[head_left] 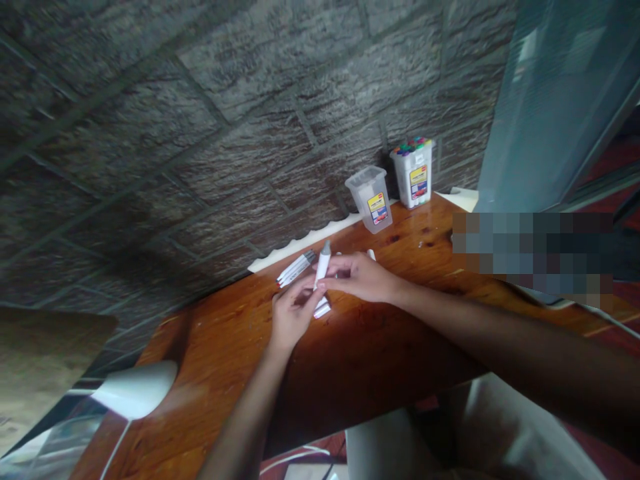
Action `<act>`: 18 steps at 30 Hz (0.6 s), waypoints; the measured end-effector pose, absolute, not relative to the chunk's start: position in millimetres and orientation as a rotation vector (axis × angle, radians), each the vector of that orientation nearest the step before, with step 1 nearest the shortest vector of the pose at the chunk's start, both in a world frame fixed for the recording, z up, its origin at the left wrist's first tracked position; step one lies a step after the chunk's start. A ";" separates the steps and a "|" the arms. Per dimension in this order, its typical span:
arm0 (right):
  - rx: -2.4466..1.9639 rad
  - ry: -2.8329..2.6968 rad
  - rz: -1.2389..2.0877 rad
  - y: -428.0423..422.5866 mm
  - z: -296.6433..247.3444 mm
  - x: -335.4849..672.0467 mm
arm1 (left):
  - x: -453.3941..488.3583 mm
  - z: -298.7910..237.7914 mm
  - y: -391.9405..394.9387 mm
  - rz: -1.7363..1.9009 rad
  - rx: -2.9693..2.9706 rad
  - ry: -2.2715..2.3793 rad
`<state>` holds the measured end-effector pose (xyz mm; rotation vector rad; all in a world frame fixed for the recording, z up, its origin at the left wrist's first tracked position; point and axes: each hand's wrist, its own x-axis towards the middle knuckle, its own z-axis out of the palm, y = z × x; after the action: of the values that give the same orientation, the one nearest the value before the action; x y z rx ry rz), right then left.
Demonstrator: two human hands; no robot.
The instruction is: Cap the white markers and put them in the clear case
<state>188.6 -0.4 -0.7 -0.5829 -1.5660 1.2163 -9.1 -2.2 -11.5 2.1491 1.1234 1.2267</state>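
Observation:
Both my hands meet over a wooden table [380, 347]. My right hand [363, 277] pinches a white marker [323, 261] with a grey cap, held nearly upright. My left hand [293, 313] is closed around the lower end of the same marker. Several white markers [296, 268] lie on the table just beyond my left hand, and more [323, 310] lie under my hands.
An empty clear plastic tub [373, 198] with a yellow label stands at the back by the stone wall. Beside it a second tub [414, 171] holds several coloured markers. A white rounded object [136, 389] sits at the table's near left. A blurred patch covers the right side.

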 end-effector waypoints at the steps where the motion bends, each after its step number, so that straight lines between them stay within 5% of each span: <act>1: -0.569 -1.565 1.222 -1.0 0.9 188.4 | -7.2 -11.0 -2.1 1.238 2.074 1.105; 18: -1.008 -1.358 0.835 28.9 -5.1 220.3 | -23.9 -5.7 18.2 1.257 1.262 0.985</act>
<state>220.3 28.9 -5.1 -1.0082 -1.3581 0.8351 -23.9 18.2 -5.7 1.2621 0.9854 1.2571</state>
